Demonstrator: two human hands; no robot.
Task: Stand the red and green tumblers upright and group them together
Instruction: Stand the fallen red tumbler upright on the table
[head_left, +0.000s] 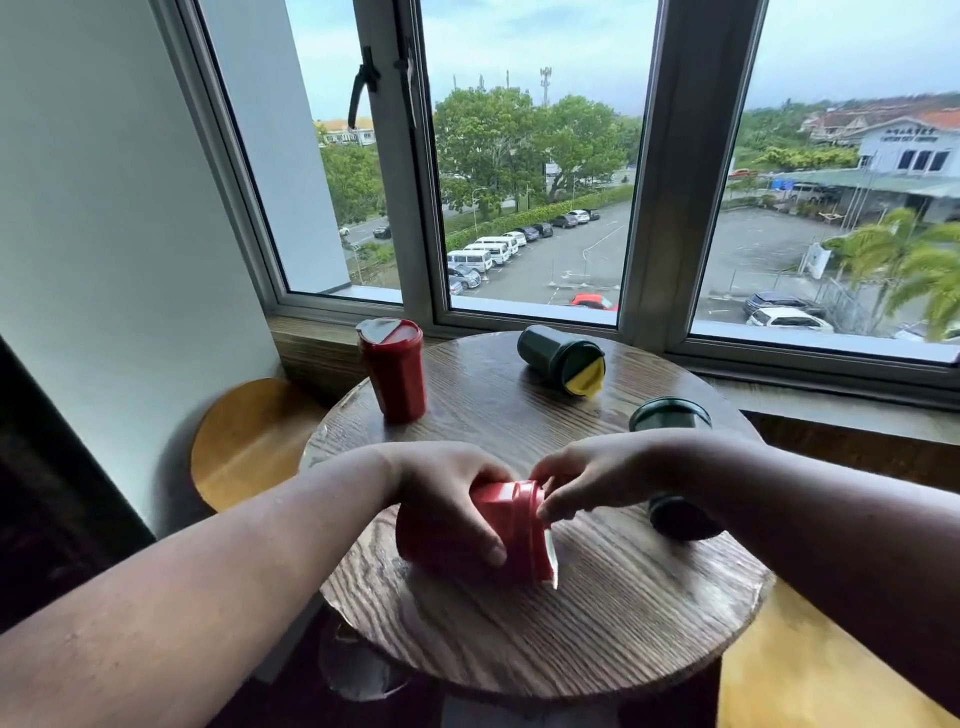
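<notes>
A red tumbler lies tilted on its side near the middle of the round wooden table. My left hand grips its body, and my right hand pinches its lid end. A second red tumbler stands upright at the table's far left. One dark green tumbler with a yellow lid flap lies on its side at the far edge. Another dark green tumbler is at the right, partly hidden behind my right wrist; its pose is unclear.
A wooden stool sits to the left of the table, and a yellow wooden seat shows at the lower right. A window sill and window frame run close behind the table. A wall stands on the left.
</notes>
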